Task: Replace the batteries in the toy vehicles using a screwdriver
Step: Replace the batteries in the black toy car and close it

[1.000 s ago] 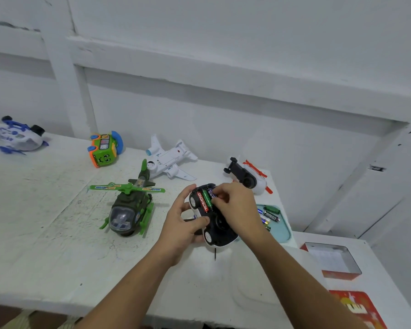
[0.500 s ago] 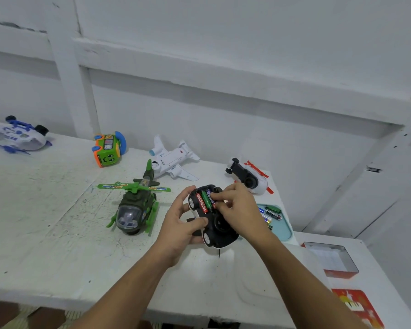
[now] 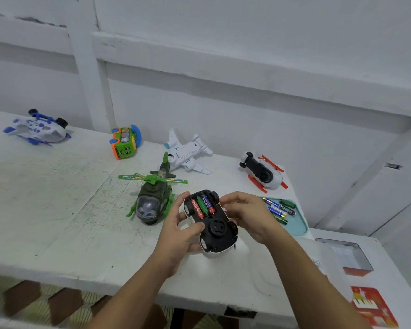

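Three red, green and purple batteries fill the upturned black-and-white plastic toy car, gripped by the left hand; the right hand pinches its edge. Best to press each battery flat and check polarity before closing.

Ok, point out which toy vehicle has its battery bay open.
The upturned white toy car with a black underside: three batteries show in its uncovered bay; the other toys show none.

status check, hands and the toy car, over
Left hand grips upturned toy car, right hand holds its right side. Three batteries seated, bay uncovered. Nothing blocking; spare batteries in teal tray.
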Motion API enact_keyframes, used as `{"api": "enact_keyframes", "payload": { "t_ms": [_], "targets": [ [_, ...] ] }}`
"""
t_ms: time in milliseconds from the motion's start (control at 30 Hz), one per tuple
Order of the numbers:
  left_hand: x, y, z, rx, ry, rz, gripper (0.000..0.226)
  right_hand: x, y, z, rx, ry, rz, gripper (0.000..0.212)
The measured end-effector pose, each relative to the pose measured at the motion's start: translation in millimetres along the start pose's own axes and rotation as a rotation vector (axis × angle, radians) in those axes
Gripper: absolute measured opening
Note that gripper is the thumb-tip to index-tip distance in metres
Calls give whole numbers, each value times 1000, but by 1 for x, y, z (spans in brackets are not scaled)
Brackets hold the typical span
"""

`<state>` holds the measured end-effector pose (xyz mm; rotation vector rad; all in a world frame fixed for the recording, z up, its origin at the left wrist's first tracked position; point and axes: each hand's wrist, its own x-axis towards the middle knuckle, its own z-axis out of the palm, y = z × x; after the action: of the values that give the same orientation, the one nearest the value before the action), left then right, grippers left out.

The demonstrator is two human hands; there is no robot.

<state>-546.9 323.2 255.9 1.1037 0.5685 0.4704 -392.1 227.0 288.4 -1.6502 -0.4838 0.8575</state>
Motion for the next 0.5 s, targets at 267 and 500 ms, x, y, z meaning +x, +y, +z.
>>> {"api": "enact_keyframes", "payload": {
  "t_ms": [267,500],
  "targets": [
    [-32,-5,-15,28,59,22,71,3,9,13,-158,-32,115,22],
    [-54,-8,-24,17,135,41,69,9,21,33,-896,59,-102,28]
  ]
}}
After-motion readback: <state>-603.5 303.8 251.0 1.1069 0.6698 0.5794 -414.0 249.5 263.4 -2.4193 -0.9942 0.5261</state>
